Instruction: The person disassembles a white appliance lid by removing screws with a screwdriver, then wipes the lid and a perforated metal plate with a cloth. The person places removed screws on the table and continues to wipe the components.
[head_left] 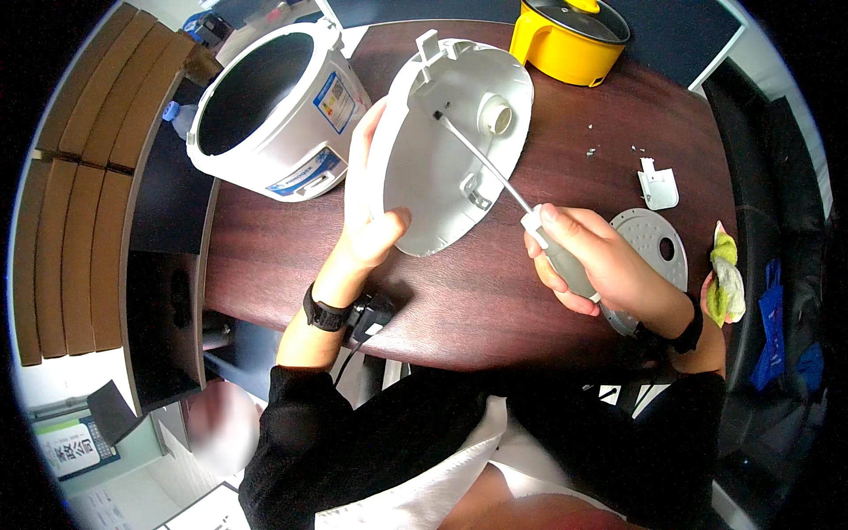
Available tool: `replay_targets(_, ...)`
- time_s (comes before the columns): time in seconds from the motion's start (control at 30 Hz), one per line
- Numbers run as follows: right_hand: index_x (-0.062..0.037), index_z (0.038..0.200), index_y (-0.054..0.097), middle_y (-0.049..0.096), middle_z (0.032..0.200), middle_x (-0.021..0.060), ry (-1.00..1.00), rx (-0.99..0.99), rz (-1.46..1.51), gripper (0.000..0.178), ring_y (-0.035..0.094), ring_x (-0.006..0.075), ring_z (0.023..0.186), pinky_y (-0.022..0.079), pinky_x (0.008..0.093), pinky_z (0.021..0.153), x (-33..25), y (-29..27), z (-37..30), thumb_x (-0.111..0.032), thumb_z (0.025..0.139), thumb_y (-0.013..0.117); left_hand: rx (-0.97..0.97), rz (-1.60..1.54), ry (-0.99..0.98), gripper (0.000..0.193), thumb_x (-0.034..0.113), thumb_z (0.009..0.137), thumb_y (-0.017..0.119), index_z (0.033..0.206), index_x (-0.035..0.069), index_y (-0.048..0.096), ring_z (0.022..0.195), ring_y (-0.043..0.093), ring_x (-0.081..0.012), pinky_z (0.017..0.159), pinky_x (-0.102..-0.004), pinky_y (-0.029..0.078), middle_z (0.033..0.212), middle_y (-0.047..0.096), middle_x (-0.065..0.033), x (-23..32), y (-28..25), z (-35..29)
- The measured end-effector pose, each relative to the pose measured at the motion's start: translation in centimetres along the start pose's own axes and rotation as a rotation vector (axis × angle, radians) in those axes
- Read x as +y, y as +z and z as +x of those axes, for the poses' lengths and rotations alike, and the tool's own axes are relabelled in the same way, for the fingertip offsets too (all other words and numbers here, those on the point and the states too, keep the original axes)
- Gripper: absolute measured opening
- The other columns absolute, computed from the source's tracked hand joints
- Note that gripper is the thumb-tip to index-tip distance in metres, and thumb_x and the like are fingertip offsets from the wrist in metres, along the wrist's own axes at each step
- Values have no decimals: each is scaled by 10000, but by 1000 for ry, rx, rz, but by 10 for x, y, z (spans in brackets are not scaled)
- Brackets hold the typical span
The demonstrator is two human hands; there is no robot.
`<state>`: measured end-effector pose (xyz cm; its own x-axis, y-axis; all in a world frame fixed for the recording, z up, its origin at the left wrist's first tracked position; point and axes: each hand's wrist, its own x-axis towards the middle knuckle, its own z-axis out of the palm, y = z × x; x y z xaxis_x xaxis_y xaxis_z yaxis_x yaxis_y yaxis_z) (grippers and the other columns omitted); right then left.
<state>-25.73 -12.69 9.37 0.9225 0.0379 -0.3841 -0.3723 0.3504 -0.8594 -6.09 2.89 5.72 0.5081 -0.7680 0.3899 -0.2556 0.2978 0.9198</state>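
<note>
My left hand [375, 234] grips the near left rim of a white plastic appliance lid shell [424, 185], tilted so its hollow inside faces me. The thumb lies over the edge; most fingers are hidden behind. In my right hand [587, 252] is a screwdriver [495, 172] with a grey-white handle and a long metal shaft. Its tip meets the inner wall of the shell near a small dark spot. A short round tube and a small metal bracket sit inside the shell. Partly under my right forearm lies a round grey perforated plate [652, 238].
A white rice cooker body [291, 146] without its lid stands at the left. Behind is a yellow pot [574, 44]. A small white plastic piece [658, 187] and tiny crumbs lie right, a yellow-green cloth [726, 278] at the edge. Cardboard boxes [88, 177] stack far left.
</note>
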Motion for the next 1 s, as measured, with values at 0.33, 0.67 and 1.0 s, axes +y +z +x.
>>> replay_targets(0.33, -39, 844, 466, 447, 532, 37, 21, 25, 82, 430, 354, 90, 312, 269, 210, 286, -4, 5, -3, -393, 983, 265, -11, 1, -30, 1006, 581, 655, 633, 1372, -17, 259, 1241, 381, -268, 1023, -405, 304, 1342, 378, -174, -1, -1, -4)
replay_targets(0.67, -36, 849, 457, 445, 533, 43, 25, -7, 127, 429, 352, 96, 309, 278, 216, 284, -3, 7, -5, -387, 985, 250, -119, 62, 128, 883, 483, 688, 562, 1366, -12, 290, 1247, 381, -285, 1011, -404, 319, 1364, 359, -188, -6, -6, 0)
replay_targets(1.0, -46, 836, 453, 447, 532, 29, 82, -31, 91, 418, 368, 89, 320, 290, 211, 299, -8, 13, -13, -388, 985, 264, -113, 246, 209, 864, 486, 697, 537, 1366, -6, 299, 1249, 383, -296, 1005, -408, 331, 1368, 353, -203, -9, -6, -2)
